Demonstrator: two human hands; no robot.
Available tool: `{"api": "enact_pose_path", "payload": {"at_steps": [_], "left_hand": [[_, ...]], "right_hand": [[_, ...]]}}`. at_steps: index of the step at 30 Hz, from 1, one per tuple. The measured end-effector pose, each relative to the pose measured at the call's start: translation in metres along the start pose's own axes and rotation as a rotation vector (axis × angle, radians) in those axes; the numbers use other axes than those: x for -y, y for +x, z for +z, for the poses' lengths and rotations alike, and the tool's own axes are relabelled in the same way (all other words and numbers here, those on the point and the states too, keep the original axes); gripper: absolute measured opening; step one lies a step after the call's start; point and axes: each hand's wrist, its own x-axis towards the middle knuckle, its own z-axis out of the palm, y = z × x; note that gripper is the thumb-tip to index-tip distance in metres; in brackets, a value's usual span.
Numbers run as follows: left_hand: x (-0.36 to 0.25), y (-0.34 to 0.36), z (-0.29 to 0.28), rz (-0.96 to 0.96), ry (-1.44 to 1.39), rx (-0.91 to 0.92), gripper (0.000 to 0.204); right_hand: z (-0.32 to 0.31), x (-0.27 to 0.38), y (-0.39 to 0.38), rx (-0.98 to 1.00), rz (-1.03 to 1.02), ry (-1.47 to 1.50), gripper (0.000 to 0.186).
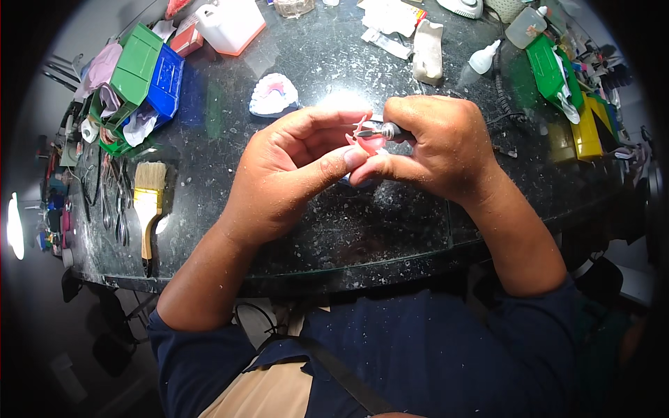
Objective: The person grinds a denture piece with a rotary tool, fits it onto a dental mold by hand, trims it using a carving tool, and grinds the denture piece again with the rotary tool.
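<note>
Between the fingertips of my left hand (pixel 293 157) is a small pink denture base (pixel 374 143), held up over the dark bench. My right hand (pixel 442 143) grips a rotary handpiece (pixel 391 132), its metal bit against or very close to the pink piece. The right thumb lies along the lower side of the denture base. Just beyond my left hand, a white plaster dental cast (pixel 274 95) with a pink patch rests on the bench. Something pale blue and white shows under my hands, mostly hidden.
A wide paintbrush (pixel 148 202) and several metal hand tools (pixel 115 202) lie at left. Behind them stand green (pixel 136 59) and blue bins (pixel 166 83). A white jug (pixel 230 26) is farther back. Dusty bench (pixel 334 244) carries a dropper bottle (pixel 483 58) and green (pixel 550 70) and yellow bins (pixel 589 129) at right.
</note>
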Motion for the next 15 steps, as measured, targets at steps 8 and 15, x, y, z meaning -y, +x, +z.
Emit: {"api": "enact_pose_path", "payload": {"at_steps": [8,15], "left_hand": [[-0.0016,0.0006,0.0007,-0.011,0.002,0.006,0.046],[0.0,0.0004,-0.0007,0.005,0.011,0.009,0.046]], "right_hand": [[0.0027,-0.0008,-0.0018,0.009,0.005,-0.001,0.056],[0.0031,-0.0012,-0.0023,0.012,0.003,0.02,0.056]]}}
